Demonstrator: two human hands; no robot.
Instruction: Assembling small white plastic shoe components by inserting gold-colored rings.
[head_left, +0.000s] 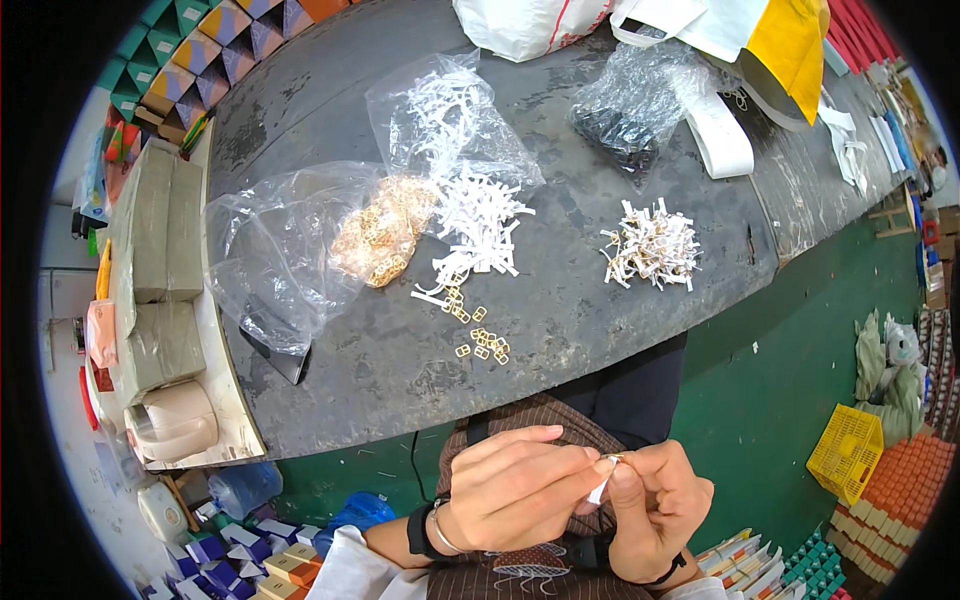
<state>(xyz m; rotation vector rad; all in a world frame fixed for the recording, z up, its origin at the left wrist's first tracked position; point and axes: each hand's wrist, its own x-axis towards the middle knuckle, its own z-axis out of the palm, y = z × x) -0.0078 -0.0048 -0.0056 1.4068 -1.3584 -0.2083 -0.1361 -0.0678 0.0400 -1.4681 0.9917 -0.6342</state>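
- Place: workshop, small-parts handwork
- Worktable (560,310): one, long, dark, surface scuffed
- White strips (478,225): heaped in quantity
- Gold-coloured buckles (385,230): many, bagged and loose
- Boxes (195,55): multicoloured, stacked in rows, far left
- Floor (750,370): green, small scraps scattered
- Crate (846,453): yellow, slatted, beside orange stacked goods (910,475)

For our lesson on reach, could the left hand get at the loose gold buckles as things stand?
Probably yes: the buckles lie uncovered near the table's edge, though the left hand, at a white strip, may need freeing first.
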